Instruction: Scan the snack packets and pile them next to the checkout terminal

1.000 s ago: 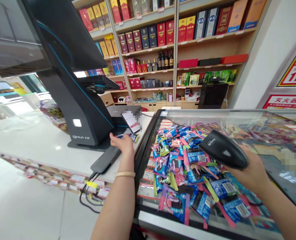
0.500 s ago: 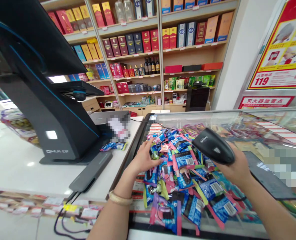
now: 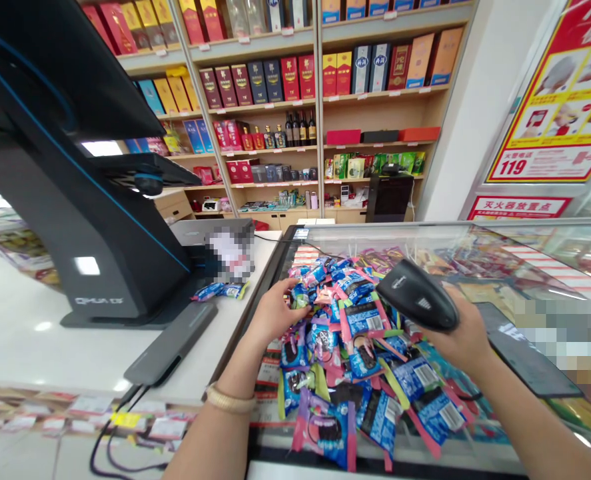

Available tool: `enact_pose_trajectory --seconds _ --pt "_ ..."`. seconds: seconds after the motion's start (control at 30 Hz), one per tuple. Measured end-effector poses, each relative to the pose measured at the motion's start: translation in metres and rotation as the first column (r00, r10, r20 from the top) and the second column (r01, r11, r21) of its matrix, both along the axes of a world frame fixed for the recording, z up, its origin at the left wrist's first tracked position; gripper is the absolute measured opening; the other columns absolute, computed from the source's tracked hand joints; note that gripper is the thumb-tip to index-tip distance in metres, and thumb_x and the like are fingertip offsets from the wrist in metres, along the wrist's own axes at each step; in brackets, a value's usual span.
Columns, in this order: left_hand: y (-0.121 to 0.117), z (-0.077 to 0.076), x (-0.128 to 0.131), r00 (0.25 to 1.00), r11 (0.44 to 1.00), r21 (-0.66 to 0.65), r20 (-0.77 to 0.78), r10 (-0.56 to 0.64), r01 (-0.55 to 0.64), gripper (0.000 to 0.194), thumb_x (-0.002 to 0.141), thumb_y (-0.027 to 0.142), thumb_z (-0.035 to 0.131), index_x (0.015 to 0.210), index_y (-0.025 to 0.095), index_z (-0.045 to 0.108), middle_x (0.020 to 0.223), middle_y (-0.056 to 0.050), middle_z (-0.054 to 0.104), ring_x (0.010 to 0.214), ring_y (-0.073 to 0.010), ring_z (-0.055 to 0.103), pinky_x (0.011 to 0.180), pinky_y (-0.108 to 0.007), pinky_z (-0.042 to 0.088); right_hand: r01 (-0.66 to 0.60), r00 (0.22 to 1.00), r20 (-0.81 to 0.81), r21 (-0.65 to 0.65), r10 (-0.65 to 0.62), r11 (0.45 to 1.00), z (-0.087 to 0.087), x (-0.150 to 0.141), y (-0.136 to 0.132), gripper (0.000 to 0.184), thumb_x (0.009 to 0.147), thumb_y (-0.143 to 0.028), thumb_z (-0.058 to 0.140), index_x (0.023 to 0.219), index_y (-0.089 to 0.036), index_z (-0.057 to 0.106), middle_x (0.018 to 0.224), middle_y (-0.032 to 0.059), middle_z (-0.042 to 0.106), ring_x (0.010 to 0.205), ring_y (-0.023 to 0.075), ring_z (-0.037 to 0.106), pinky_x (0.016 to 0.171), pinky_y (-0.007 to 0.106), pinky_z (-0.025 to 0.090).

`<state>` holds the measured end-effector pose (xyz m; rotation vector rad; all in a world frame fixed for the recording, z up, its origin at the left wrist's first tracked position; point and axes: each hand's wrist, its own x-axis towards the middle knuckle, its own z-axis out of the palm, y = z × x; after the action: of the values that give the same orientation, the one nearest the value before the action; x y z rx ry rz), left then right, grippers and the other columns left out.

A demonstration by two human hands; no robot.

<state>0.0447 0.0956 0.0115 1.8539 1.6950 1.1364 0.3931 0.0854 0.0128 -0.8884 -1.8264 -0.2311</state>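
My right hand (image 3: pixel 458 330) grips a black handheld barcode scanner (image 3: pixel 418 293), held above the right side of a heap of small snack packets (image 3: pixel 368 319). The packets are blue and black with pink, purple or green ends, and several show barcodes. At the heap's left edge, my left hand (image 3: pixel 275 310) has its thumb and fingers curled round a small blue and green packet (image 3: pixel 300 297). A bangle (image 3: pixel 230 399) circles the left wrist. Under the heap is a glass-topped display case (image 3: pixel 275 430).
A black point-of-sale terminal (image 3: pixel 110 267) stands on the white counter (image 3: pixel 20 347) at left, with a grey cabled device (image 3: pixel 172 347) beside it. A few packets (image 3: pixel 220 291) lie there. Right of the scanner rests a dark tablet-like slab (image 3: pixel 530 353). Shelves of boxes (image 3: pixel 258 83) line the back.
My left hand's thumb and fingers have drawn closer together round a packet at the heap's left edge. The scanner stays over the heap in my right hand. The view has shifted slightly.
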Motion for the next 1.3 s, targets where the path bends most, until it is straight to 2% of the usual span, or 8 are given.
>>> enact_pose_trajectory --seconds 0.17,0.33,0.4,0.5,0.6,0.7,0.93,1.3 --pt "-0.003 0.012 0.006 0.900 0.996 0.057 0.434 0.031 -0.062 0.056 0.061 0.032 0.089 0.112 0.018 0.071 0.107 -0.008 0.077 0.098 -0.0235 0.073 0.080 -0.032 0.061 -0.054 0.998 0.023 0.052 0.052 0.997 0.011 -0.001 -0.006 0.021 0.083 -0.034 0.067 0.100 -0.022 0.068 0.080 0.0047 0.074 0.071 0.0254 0.071 0.063 0.036 0.056" --pt "-0.009 0.017 0.024 0.438 0.997 -0.032 0.899 -0.003 0.073 0.059 0.069 0.039 0.088 0.120 0.016 0.069 0.115 -0.011 0.077 0.093 -0.0202 0.076 0.081 -0.032 0.062 -0.114 0.992 0.064 0.061 0.110 0.992 0.018 -0.006 -0.016 0.016 0.086 -0.032 0.067 0.099 -0.024 0.067 0.075 0.0040 0.071 0.066 0.0228 0.068 0.060 0.034 0.054" --pt "-0.010 0.015 0.032 0.366 0.993 -0.002 0.930 -0.042 0.120 0.056 0.071 0.035 0.086 0.122 0.016 0.069 0.120 -0.011 0.076 0.104 -0.0220 0.075 0.095 -0.035 0.060 -0.131 0.989 0.078 0.034 0.128 0.991 0.019 -0.009 -0.020 0.011 0.087 -0.030 0.065 0.096 -0.024 0.067 0.075 0.0038 0.069 0.067 0.0221 0.066 0.062 0.034 0.053" --pt "-0.011 0.008 0.039 0.534 0.997 0.061 0.842 -0.078 0.051 0.062 0.076 0.029 0.080 0.135 0.017 0.064 0.130 -0.010 0.074 0.120 -0.0256 0.070 0.111 -0.042 0.052 -0.169 0.978 0.120 -0.017 0.170 0.985 0.021 -0.013 -0.025 0.008 0.087 -0.032 0.063 0.089 -0.024 0.064 0.073 0.0029 0.067 0.066 0.0212 0.064 0.064 0.035 0.052" --pt "-0.013 0.002 0.042 0.816 0.983 0.178 0.574 -0.073 -0.037 0.066 0.081 0.026 0.074 0.144 0.018 0.059 0.143 -0.010 0.067 0.134 -0.0280 0.062 0.120 -0.044 0.043 -0.222 0.961 0.162 -0.032 0.224 0.975 0.028 -0.019 -0.029 0.008 0.087 -0.029 0.060 0.091 -0.024 0.063 0.073 0.0022 0.067 0.064 0.0194 0.063 0.064 0.033 0.050" --pt "-0.016 0.001 0.044 0.953 0.955 0.294 0.297 -0.060 -0.031 0.063 0.085 0.025 0.067 0.147 0.020 0.056 0.147 -0.009 0.063 0.141 -0.0271 0.055 0.122 -0.042 0.040 -0.260 0.946 0.187 -0.055 0.266 0.964 0.034 -0.024 -0.033 0.012 0.085 -0.024 0.059 0.096 -0.024 0.064 0.073 0.0007 0.069 0.062 0.0174 0.062 0.064 0.031 0.049" --pt "-0.021 0.004 0.049 0.996 0.943 0.333 0.076 -0.049 0.021 0.057 0.092 0.024 0.059 0.149 0.020 0.055 0.141 -0.010 0.068 0.136 -0.0243 0.061 0.118 -0.039 0.046 -0.234 0.933 0.242 -0.154 0.267 0.960 0.029 -0.026 -0.033 0.017 0.087 -0.028 0.057 0.099 -0.023 0.068 0.081 0.0034 0.073 0.067 0.0189 0.063 0.069 0.034 0.048" --pt "-0.026 0.013 0.053 0.956 0.958 0.287 0.280 -0.087 0.002 0.047 0.082 0.022 0.069 0.129 0.022 0.068 0.131 -0.008 0.072 0.137 -0.0282 0.058 0.122 -0.042 0.039 -0.206 0.941 0.230 -0.191 0.247 0.960 0.027 -0.025 -0.033 0.015 0.086 -0.033 0.061 0.093 -0.023 0.070 0.078 0.0036 0.074 0.068 0.0199 0.064 0.068 0.034 0.051"
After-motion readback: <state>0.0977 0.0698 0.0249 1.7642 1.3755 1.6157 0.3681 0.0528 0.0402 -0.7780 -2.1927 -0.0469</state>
